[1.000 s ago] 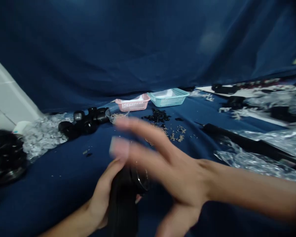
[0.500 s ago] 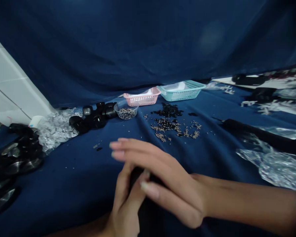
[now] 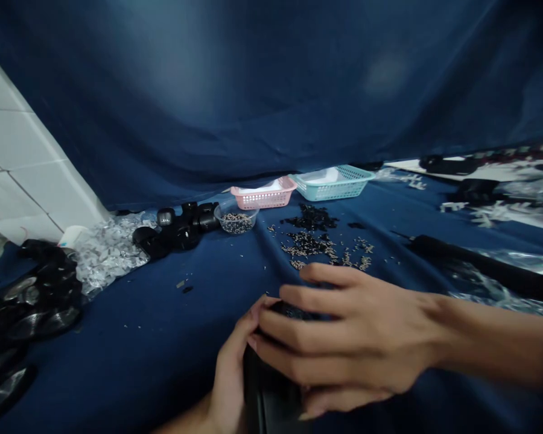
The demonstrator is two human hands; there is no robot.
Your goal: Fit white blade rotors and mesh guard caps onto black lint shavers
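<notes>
My left hand is wrapped round the side of a long black plastic part low in the middle of the view. Over the top end of the same part lies my right hand, its fingers bent and the fingertips touching it near my left fingers. Much of the part is hidden behind the right hand, so its exact kind does not show. Just beyond the hands, small screws are strewn on the blue cloth, with a pile of little black pieces behind them.
A clear bowl of screws, a pink basket and a teal basket stand at the back. Clear plastic pieces and black parts lie left. An electric screwdriver and plastic bags lie right.
My right hand has turned from stretched-out fingers to bent fingers over the black part and shifted right. More of the part now shows. The view has tilted slightly up.
</notes>
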